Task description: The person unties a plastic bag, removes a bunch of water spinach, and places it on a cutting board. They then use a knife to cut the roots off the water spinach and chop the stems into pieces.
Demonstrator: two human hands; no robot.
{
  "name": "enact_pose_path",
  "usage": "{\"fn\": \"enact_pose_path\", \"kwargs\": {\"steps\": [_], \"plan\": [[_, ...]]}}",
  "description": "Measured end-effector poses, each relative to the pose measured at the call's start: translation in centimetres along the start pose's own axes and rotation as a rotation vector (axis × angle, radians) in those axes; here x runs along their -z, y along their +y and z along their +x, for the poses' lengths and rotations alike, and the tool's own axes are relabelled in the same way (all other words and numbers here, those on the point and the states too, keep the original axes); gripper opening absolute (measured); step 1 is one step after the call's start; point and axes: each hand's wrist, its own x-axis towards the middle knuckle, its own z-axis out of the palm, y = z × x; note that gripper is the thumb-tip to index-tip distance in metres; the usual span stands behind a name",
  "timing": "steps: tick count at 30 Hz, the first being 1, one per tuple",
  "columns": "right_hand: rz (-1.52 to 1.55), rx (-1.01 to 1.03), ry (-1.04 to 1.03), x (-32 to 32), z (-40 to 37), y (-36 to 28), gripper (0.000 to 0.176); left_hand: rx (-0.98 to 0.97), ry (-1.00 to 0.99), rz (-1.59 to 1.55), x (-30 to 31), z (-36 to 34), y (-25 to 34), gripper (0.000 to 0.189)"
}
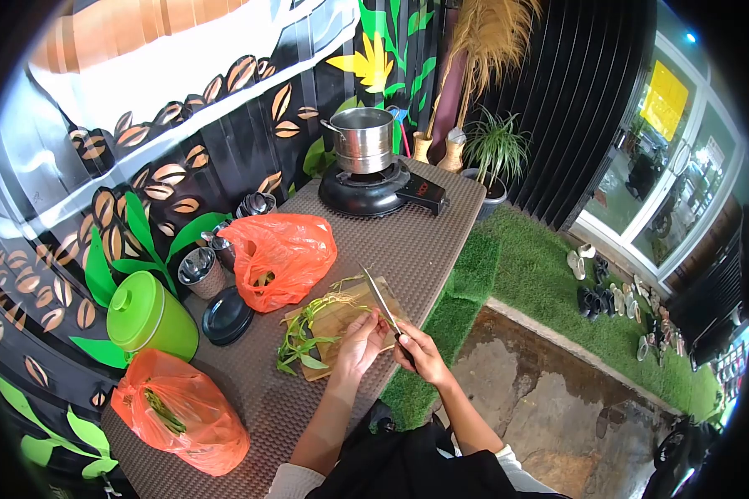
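Observation:
My right hand [421, 353] is wrapped round the dark handle of a knife [378, 293], its blade pointing up and away from me. Close beside it, my left hand [361, 343] has its fingers pressed together near the blade; what they hold, if anything, is too small to make out. Both hands are over a wooden cutting board [359, 293]. Leafy green stems [301, 334] lie across the board's left side and spill onto the table, with pale, thin root ends [331, 299] towards the far edge.
An orange plastic bag [285, 254] sits behind the board, another orange bag [187, 416] at near left. Also on the table [266, 399] are a green lidded container [146, 312], dark plates [227, 316], metal cups [200, 270] and a steel pot [364, 145] on a portable stove [362, 195].

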Motion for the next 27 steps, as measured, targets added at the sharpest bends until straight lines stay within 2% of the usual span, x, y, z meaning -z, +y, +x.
{"fn": "enact_pose_path", "kwargs": {"steps": [8, 13, 17, 19, 27], "plan": [[0.075, -0.102, -0.007, 0.0, -0.4, -0.1, 0.044, -0.017, -0.052, 0.145, -0.1, -0.3, 0.6, 0.008], [0.077, -0.065, -0.016, 0.4, -0.4, 0.6, 0.045, -0.022, -0.098, 0.295, -0.3, -0.4, 1.3, 0.008], [0.081, -0.079, -0.002, 0.4, -0.5, 0.6, 0.045, -0.018, -0.098, 0.152, -0.4, -0.2, 1.8, 0.009], [0.05, -0.066, -0.006, 0.2, -0.4, 0.7, 0.045, 0.0, -0.009, 0.069, -0.3, -0.1, 2.0, 0.009], [-0.041, -0.015, 0.004, -0.2, -0.4, 0.4, 0.045, -0.007, -0.017, 0.094, -0.3, -0.2, 1.7, 0.009]]}}
